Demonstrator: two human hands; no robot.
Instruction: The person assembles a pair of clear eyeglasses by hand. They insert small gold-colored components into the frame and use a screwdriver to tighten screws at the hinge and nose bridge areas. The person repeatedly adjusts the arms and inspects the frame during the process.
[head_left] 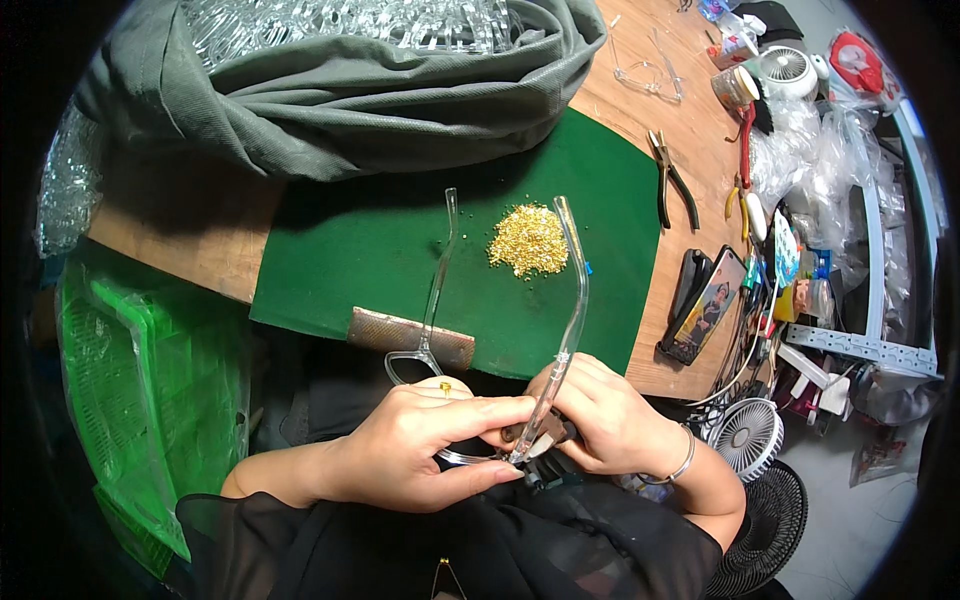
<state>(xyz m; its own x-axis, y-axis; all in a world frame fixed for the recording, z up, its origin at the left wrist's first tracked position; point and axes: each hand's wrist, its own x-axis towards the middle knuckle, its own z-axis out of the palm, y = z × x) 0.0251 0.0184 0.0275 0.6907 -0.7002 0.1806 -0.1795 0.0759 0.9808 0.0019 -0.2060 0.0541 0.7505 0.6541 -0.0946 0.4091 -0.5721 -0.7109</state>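
A clear plastic eyeglass frame is in front of me, both temples stretched out over the green mat. My left hand pinches it by the corner where the right temple joins the front, thumb and fingers pressed together. Close against that hinge, my right hand is closed round a small hand tool with a brown and metallic part, mostly hidden by the fingers. Beyond the hands, a heap of tiny gold-coloured metal pieces lies on the mat, just left of the right temple's tip.
The green mat has a worn brown block at its near edge. A grey cloth surrounds many clear frames at the back. Pliers, a phone and fans are to the right; green crates stand left.
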